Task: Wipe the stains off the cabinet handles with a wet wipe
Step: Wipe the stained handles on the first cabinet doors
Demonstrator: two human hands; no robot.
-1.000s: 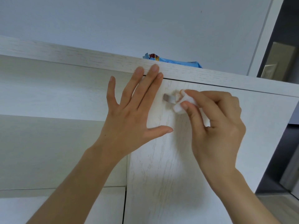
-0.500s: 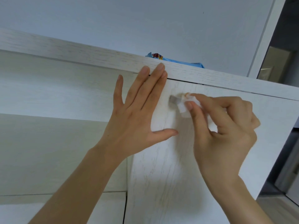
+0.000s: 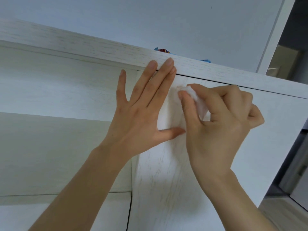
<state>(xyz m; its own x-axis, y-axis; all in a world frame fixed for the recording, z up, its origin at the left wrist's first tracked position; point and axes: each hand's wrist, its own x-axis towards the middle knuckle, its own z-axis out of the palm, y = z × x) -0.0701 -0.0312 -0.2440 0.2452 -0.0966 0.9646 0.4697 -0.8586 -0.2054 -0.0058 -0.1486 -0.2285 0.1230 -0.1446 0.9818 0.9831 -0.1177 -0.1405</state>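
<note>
- White-grained cabinet door (image 3: 191, 180) is filling the near view; its lower part is running out of frame.
- Left hand (image 3: 141, 114) is lying flat on the door with fingers spread, fingertips reaching the top panel (image 3: 83, 45) edge.
- Right hand (image 3: 216, 124) is pinching a wet wipe (image 3: 196, 99) between thumb and fingers, just beside the left hand.
- Wipe and fingers are covering the handle, which cannot be made out.
- Blue packet (image 3: 204, 60) is showing partly behind the top panel edge.

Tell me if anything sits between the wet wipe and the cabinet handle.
Nothing visible does. The right hand pinches the wet wipe against the cabinet door where the handle would be; the handle itself is hidden. The left hand lies flat beside it.
</note>
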